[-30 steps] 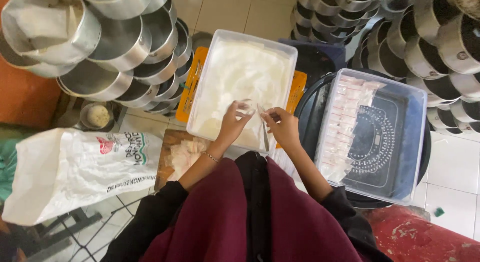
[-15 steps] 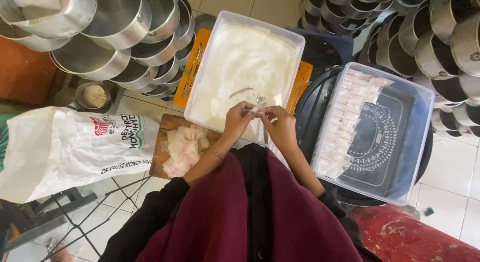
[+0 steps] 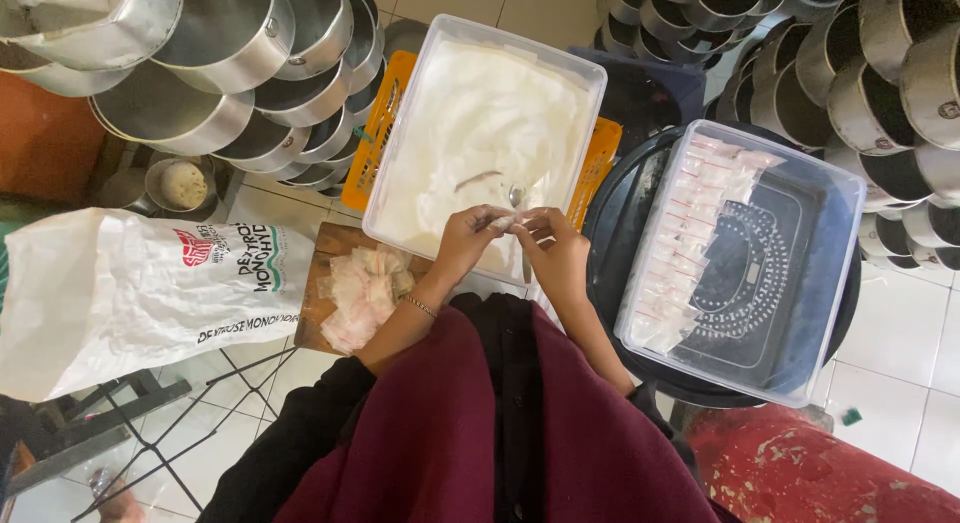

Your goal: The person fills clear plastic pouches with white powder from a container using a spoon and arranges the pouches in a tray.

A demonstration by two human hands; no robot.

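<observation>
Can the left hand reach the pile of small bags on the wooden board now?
Probably yes: the left hand is beside the pile of small bags on the wooden board, with nothing between them.

Stacks of shiny metal pans (image 3: 215,58) up top both sides, a big white printed sack (image 3: 130,283) on the left, some red thing (image 3: 800,468) bottom right, maybe a stool.
</observation>
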